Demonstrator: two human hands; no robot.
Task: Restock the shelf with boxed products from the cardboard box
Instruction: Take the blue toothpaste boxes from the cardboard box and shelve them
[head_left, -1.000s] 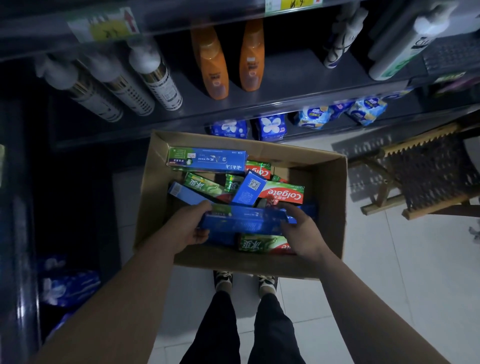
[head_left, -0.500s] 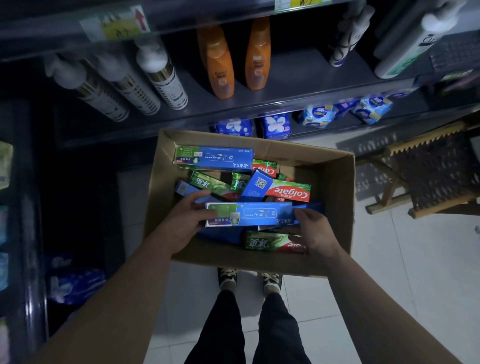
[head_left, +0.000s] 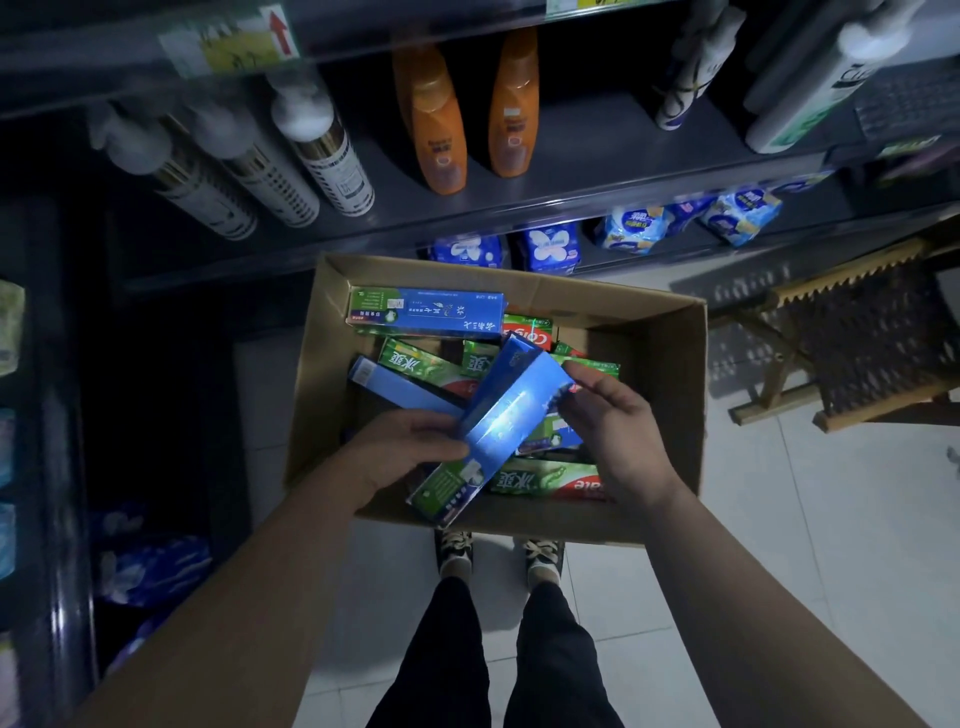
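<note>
An open cardboard box (head_left: 654, 332) stands on the floor in front of my feet, holding several toothpaste cartons, blue, green and red. My left hand (head_left: 400, 447) grips a long blue toothpaste box (head_left: 498, 421) near its lower end and holds it tilted above the others. My right hand (head_left: 613, 426) touches the box's upper end with loosely spread fingers. Another blue carton (head_left: 426, 312) lies along the far wall of the cardboard box. The dark shelf (head_left: 597, 182) rises just beyond.
On the shelf stand white pump bottles (head_left: 311, 150), two orange bottles (head_left: 436, 119) and more white bottles at the right. Blue packets (head_left: 550, 249) fill the tier below. A wooden stool (head_left: 862, 338) stands at the right on the tiled floor.
The blue toothpaste box has been lifted out of the pile and turned from level to steeply tilted. My right hand slid up to its far end; the camera drew closer.
</note>
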